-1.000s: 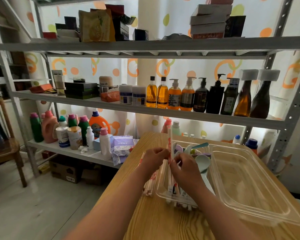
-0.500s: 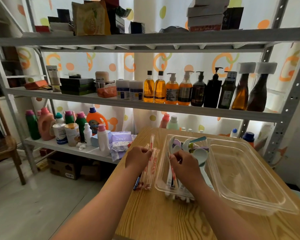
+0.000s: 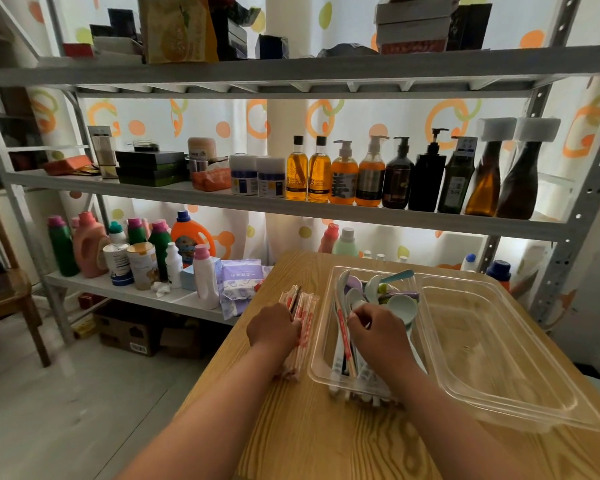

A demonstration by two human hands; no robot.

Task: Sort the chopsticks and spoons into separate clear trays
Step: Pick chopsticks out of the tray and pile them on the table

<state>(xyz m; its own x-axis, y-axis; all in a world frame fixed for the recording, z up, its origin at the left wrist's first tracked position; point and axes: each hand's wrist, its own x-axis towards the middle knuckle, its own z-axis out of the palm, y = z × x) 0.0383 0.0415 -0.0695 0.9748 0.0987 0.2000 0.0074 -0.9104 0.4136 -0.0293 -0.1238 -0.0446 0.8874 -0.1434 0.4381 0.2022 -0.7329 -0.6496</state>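
Note:
A pile of paper-wrapped chopsticks (image 3: 303,306) lies on the wooden table, left of the trays. My left hand (image 3: 274,329) is down on that pile, fingers curled around a wrapped pair; the fingertips are hidden. The left clear tray (image 3: 317,358) holds more wrapped chopsticks (image 3: 341,327) along its near side and pastel spoons (image 3: 378,292) at its far end. Inside this tray, my right hand (image 3: 378,332) pinches a wrapped pair with curled fingers. The right clear tray (image 3: 499,344) stands beside it with nothing in it.
The wooden table (image 3: 326,427) ends just left of the chopstick pile, with floor below. Grey metal shelving (image 3: 291,206) with bottles and boxes stands behind the table. A shelf upright (image 3: 568,237) stands close to the right tray's far corner.
My left hand carried a wrapped pair from above the left tray over to the pile on the table and lowered it. My right hand stayed in the tray, working among the chopsticks.

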